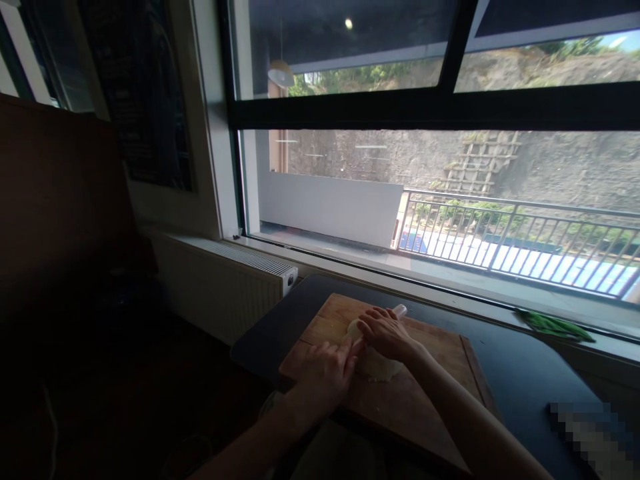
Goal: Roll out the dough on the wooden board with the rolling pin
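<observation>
Your forearms point(453, 407) stretch forward to a part-closed grip: left hand point(327, 367) and right hand point(383, 330) both curl over a pale rolling pin point(401, 311), one toward each end, its far tip jutting past your right hand. How hard you are clenching cannot be told, since your palms are hidden. Under the pin, and showing on both sides of it, lies the dough point(384, 369), flattened on a wooden board point(443, 343). Uneven weight between your hands could leave one side thin or split the ragged near edge; if the dough clings to the pin, it could lift and wrinkle. A hard push might also make the board slide, should it sit loosely on the dark table point(530, 373). Beyond that, a green cloth point(553, 325) lies by the window sill, and a radiator point(225, 287) stands to your left.
</observation>
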### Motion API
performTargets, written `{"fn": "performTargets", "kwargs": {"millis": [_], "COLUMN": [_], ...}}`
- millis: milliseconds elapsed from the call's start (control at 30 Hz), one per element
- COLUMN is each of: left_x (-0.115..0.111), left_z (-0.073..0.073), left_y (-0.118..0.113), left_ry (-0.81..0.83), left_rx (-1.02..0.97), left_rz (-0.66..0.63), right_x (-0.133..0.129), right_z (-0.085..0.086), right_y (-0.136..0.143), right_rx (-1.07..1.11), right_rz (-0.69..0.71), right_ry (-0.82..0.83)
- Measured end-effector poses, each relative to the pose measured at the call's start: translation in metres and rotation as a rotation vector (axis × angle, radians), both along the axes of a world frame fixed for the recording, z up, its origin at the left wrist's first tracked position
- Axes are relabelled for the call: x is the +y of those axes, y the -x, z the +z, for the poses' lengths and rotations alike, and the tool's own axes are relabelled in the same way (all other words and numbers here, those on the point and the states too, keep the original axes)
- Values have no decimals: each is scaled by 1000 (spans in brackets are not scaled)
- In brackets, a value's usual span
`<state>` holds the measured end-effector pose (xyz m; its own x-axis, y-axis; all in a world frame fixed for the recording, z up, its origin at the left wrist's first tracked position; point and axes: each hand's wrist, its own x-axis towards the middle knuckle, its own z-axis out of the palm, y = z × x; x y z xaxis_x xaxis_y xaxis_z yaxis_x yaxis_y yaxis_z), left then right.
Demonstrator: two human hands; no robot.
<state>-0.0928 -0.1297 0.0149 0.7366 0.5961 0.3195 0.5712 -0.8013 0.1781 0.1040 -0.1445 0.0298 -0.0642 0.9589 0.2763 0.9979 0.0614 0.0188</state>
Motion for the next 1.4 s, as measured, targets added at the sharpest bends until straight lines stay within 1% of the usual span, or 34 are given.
{"fn": "performTargets", "kwargs": {"millis": [133,300,467,567,733,800,867,1000,1067,1133,1200,1267,1333,1400], "left_x": [3,9,15,25,52,60,63,60,59,64,72,85,101,122], "left_z": [-1,-4,-1,4,12,11,8,2,3,5,10,16,22,24], "left_y": [1,-7,-13,-20,-45,-53,-54,-46,-45,-50,-59,-67,-69,-61], "left_ry": [14,-35,-49,-98,-181,-176,-175,-201,-187,-157,-122,-88,-71,-74], "left_rx": [25,-22,-9,30,35,30,18,-36,-37,-12,17,32,19,-17], "left_rz": [11,-13,-56,-57,-30,-13,-14,-96,-121,-106,-64,-39,-30,5], "right_x": [3,7,6,7,11,6,-5,-34,-44,-47,-50,-58,-82,-123], "right_z": [1,-2,-1,0,-1,-3,-6,-14,-17,-18,-15,-12,-11,-14], "right_y": [1,-5,-11,-20,-37,-38,-37,-33,-35,-41,-57,-87,-130,-179], "right_rx": [-57,-52,-73,-75,-45,-21,3,58,88,107,126,138,130,100], "right_rz": [49,-32,-22,-35,-112,-147,-172,-150,-144,-176,-227,-290,-379,-522], "right_ry": [10,13,50,74,89,70,42,-55,-110,-120,-103,-111,-148,-187]}}
